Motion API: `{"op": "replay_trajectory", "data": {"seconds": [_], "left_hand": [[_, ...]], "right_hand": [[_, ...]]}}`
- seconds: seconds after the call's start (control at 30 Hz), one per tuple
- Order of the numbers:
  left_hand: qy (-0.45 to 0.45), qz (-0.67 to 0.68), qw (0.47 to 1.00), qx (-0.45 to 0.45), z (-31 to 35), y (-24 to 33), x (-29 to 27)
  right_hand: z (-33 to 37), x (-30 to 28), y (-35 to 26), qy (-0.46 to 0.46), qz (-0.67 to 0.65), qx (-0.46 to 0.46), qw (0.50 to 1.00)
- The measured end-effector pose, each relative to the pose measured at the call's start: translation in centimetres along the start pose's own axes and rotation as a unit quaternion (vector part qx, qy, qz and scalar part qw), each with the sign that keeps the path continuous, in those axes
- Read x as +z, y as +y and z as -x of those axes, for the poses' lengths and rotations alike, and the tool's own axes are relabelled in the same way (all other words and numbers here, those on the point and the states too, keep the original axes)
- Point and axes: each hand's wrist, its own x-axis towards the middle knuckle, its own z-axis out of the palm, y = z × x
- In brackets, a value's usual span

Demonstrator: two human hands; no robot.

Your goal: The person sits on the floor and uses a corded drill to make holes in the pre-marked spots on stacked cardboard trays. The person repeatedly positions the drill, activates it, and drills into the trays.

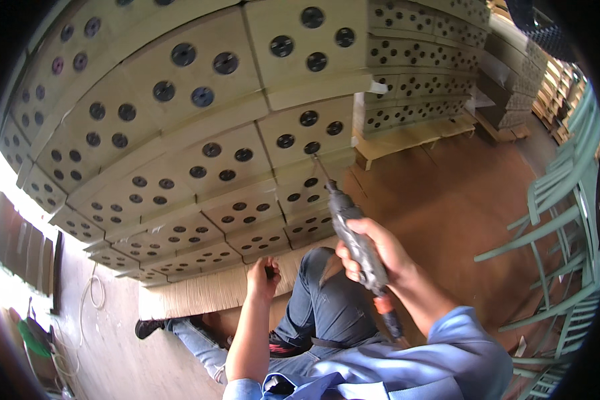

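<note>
My right hand (373,250) is wrapped round a dark inline power screwdriver (357,233) with an orange-red band near its rear end. Its long thin bit (322,168) points up and away, the tip at or very near the lower disc (312,148) of a group of black round discs on a tan panel (283,160). Whether the tip touches, I cannot tell. Lower and to the left, my left hand (265,277) is held up with its fingers curled round something small and dark, too hidden to name. That hand is apart from the panels.
Tan box-like panels (180,127) with grouped black discs rise in a tall stack before me. More stacks stand on a wooden pallet (413,139) behind. Green chairs (573,227) are piled at right. My bent knee (317,287) is close to the stack. A pale cord (83,313) lies at left.
</note>
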Motion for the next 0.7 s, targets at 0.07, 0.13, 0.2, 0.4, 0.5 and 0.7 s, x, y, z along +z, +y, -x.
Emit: {"op": "replay_trajectory", "data": {"seconds": [0.07,0.13,0.2,0.4,0.5,0.7], "left_hand": [[0.054,0.084,0.995,-0.029,-0.6,-2.4,-5.0],[0.067,0.116,0.991,0.018,-0.9,-4.9,-7.3],[0.005,0.107,0.994,0.001,-0.5,-5.6,-8.1],[-0.05,0.098,0.992,0.059,5.4,-2.0,-5.9],[-0.07,0.115,0.989,0.064,6.3,-1.5,-7.2],[-0.043,0.106,0.99,0.082,7.7,-0.7,-8.3]], "right_hand": [[1.4,0.3,0.7,-0.009,0.047,0.01,0.999],[2.2,0.2,1.9,-0.015,0.107,0.04,0.993],[2.6,-0.2,4.6,-0.004,0.19,0.071,0.979],[0.7,-4.5,13.5,-0.05,0.298,0.109,0.947],[-0.1,-4.3,15.0,-0.088,0.319,0.151,0.931],[-1.5,-4.5,17.1,-0.123,0.35,0.182,0.911]]}}
